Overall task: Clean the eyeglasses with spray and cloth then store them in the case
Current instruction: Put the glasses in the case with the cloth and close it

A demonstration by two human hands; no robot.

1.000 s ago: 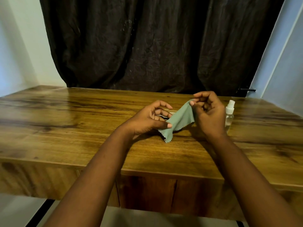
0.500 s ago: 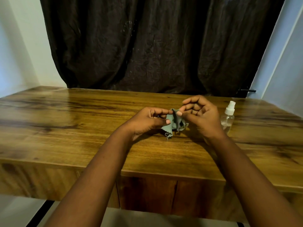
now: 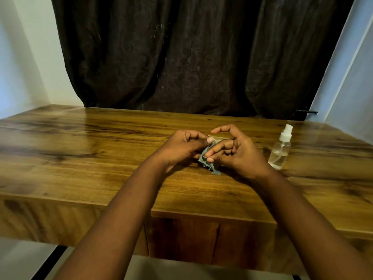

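My two hands meet over the middle of the wooden table point(image 3: 101, 158). A small green cloth point(image 3: 211, 168) is bunched between them, its zigzag edge hanging down to the tabletop. My right hand point(image 3: 240, 152) pinches the cloth between thumb and fingers. With its fingers curled, my left hand point(image 3: 181, 148) holds the eyeglasses point(image 3: 217, 139). Only a thin pale sliver of them shows between the hands; the cloth and fingers cover the rest. A clear spray bottle point(image 3: 280, 152) with a white nozzle stands upright just right of my right hand. No case is in view.
A dark curtain point(image 3: 191, 57) hangs behind the table's far edge. Pale walls stand at left and right. The table's near edge runs below my forearms, with a cabinet front under it.
The cloth was stretched out between both hands; now it is crumpled into a small bunch as my hands have come together and dropped closer to the table.
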